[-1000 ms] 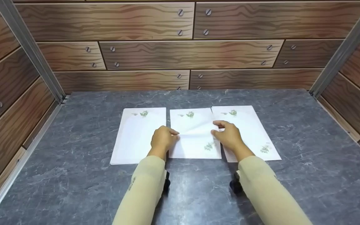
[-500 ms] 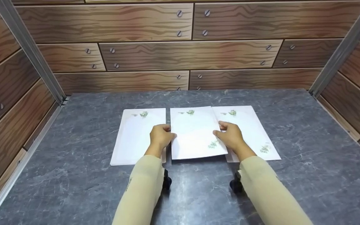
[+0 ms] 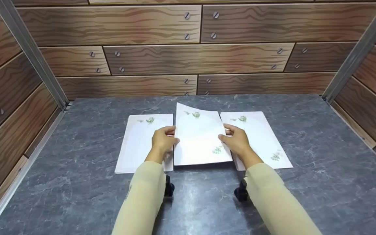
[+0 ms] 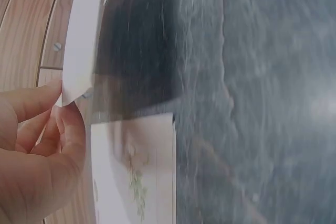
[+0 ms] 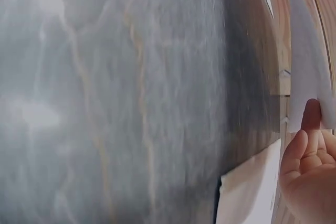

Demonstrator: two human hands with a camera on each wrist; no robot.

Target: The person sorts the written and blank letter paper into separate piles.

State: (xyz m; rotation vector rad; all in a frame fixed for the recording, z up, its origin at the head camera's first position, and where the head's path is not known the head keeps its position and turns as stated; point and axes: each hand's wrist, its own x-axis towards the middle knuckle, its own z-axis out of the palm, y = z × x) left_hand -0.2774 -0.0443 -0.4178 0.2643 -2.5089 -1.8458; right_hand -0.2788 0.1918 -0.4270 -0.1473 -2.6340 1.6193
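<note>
A white sheet of paper (image 3: 199, 137) with small green plant prints is held up off the table between both hands, bowed, its top left corner raised. My left hand (image 3: 163, 140) pinches its left edge, thumb in front; the left wrist view shows this hand (image 4: 44, 150) gripping the paper's edge (image 4: 83, 30). On the opposite edge my right hand (image 3: 238, 142) pinches the sheet, and in the right wrist view its fingers (image 5: 312, 114) lie against the paper (image 5: 307, 61). Whether it is one sheet or several cannot be told.
A stack of similar printed paper (image 3: 135, 147) lies on the left, partly under the left forearm. Another pile of paper (image 3: 263, 140) lies on the right. The grey marbled tabletop (image 3: 77, 195) is bounded by wood-patterned walls (image 3: 194, 58) and metal corner posts (image 3: 31, 55).
The middle paper, flat on the table a second ago, has been lifted by both hands. It has shifted slightly left in the last half second, and its top left corner has risen.
</note>
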